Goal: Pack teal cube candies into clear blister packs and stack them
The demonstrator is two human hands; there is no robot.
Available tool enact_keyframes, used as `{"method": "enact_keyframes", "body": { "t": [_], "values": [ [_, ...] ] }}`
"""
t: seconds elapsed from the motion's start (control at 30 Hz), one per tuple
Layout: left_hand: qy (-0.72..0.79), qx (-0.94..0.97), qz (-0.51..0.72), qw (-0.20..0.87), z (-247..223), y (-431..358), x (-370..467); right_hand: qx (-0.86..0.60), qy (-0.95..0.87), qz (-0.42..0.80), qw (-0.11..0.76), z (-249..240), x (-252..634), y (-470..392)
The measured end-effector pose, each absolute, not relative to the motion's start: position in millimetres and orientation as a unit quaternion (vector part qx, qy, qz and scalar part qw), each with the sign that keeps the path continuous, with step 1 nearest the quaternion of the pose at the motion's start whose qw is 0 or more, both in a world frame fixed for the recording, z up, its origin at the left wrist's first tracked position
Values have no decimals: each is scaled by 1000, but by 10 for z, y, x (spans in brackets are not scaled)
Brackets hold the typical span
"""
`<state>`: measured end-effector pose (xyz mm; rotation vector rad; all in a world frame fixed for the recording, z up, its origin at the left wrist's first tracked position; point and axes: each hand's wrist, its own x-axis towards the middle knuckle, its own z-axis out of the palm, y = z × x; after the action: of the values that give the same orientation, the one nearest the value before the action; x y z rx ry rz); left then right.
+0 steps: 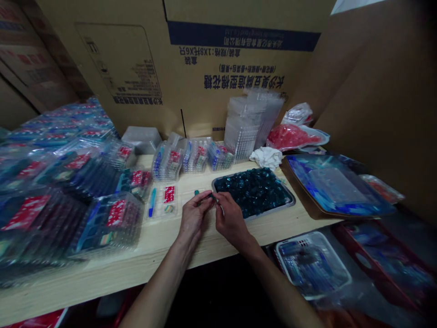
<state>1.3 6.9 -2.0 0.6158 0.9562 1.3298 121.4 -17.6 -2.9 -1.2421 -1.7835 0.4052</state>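
Note:
My left hand (193,217) and my right hand (231,220) meet over the table, fingertips pinched together. Between them is a small dark piece (210,196), partly covered by the fingers; its exact kind is too small to make out. Just beyond my left fingers lies a small green piece (197,192). A grey tray (273,211) beside my right hand holds many glossy dark teal pieces (251,189). To the left of my hands is a clear plastic tray (175,206) with a blue pen-like item (152,202), a red-and-white packet (169,194) and a small striped block (168,208).
Stacks of filled clear trays (116,214) crowd the left side. Tall clear tray stacks (242,130), a white crumpled cloth (266,157) and a bag of red pieces (293,136) stand behind. At right are a carton of blue items (327,182) and a white basket (344,273).

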Motion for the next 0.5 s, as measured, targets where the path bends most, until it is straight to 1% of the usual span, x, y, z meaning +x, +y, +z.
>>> {"method": "enact_keyframes", "body": {
  "t": [0.33, 0.43, 0.5],
  "values": [
    [417, 275, 618, 607, 26, 29, -25, -472, -697, 194, 504, -81, 1103, -236],
    [431, 273, 617, 600, 18, 26, -70, -441, -682, 248, 528, -76, 1114, -224],
    [440, 272, 612, 598, 10, 21, -96, -425, -650, 319, 544, -95, 1126, -184]
  ]
}}
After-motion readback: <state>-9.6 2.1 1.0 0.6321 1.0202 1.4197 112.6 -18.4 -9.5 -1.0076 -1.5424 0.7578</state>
